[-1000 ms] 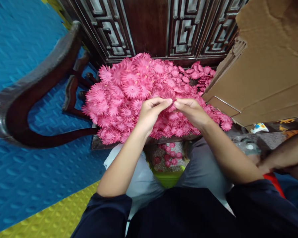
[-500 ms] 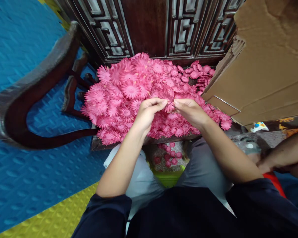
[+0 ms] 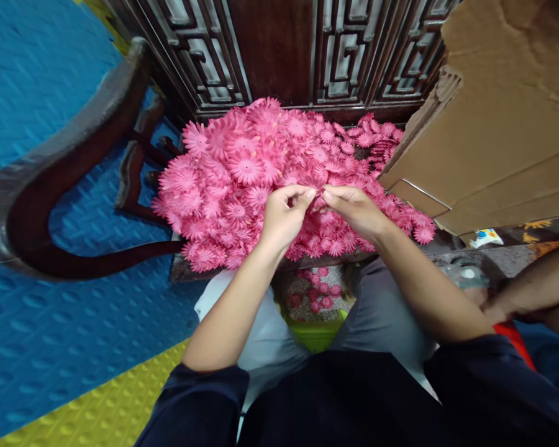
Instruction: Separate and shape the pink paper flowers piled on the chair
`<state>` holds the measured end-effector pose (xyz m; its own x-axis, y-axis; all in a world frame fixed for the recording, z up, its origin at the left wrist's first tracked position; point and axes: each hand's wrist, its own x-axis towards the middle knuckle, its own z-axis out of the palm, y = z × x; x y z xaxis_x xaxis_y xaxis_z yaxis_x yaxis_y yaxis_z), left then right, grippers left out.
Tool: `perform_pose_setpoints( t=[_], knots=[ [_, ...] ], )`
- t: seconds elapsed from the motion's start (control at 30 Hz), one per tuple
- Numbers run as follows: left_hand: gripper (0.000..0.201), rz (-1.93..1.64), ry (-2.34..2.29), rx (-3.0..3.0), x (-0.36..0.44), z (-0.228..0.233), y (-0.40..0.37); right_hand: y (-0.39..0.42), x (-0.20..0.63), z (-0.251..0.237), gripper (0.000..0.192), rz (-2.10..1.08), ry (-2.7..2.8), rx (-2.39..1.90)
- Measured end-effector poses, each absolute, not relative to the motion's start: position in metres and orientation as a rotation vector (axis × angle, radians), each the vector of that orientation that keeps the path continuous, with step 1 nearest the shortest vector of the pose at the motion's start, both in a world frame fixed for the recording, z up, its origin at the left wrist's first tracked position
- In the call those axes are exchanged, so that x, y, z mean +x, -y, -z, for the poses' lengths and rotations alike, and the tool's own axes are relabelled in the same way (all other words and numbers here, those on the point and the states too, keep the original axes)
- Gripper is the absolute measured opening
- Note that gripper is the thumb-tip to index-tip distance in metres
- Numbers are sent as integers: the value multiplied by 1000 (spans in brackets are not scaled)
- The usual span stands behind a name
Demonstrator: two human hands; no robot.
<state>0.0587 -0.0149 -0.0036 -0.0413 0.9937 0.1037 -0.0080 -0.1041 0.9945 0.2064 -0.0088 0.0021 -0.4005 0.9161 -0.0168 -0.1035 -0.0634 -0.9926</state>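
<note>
Between my two hands is a small pink artificial flower (image 3: 318,184), partly hidden by the fingertips. My left hand (image 3: 286,211) pinches it from the left with thumb and forefinger. From the right, my right hand (image 3: 351,208) pinches its other side, the fingertips of both hands almost touching. Just beneath and behind them spreads a large heap of pink flowers (image 3: 228,167), bigger blooms on the left and smaller ones on the right. The heap covers much of a dark wooden bench seat (image 3: 179,273).
A curved wooden armrest (image 3: 74,167) stands at the left over blue matting (image 3: 18,323). Behind the heap rises a carved wooden backrest (image 3: 274,49). A large cardboard box (image 3: 507,124) blocks the right side. Another person's arm (image 3: 535,288) shows at the right edge. Fallen flowers (image 3: 323,288) lie below the bench.
My left hand has shifted slightly right and turned, bringing its fingertips closer to those of my right hand. Less of the held flower shows now.
</note>
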Motion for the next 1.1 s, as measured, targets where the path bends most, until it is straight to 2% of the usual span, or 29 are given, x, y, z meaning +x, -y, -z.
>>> perform_pose_setpoints(
  t=[0.27,0.47,0.83,1.1],
  knots=[
    [13,-1376,-1448,1726,62,1,22,12,202,2,22,-1652,1294,-895],
    [14,-1336,-1811,1973,63,-1,24,12,188,8,22,-1448,1056,-1078],
    [15,-1343,-1686,1967,61,-3,23,18,188,2,5,-849,1379,-1204],
    [10,-1401,-1415,1855,59,-3,22,15,190,11,6,-841,1313,-1132]
  ],
)
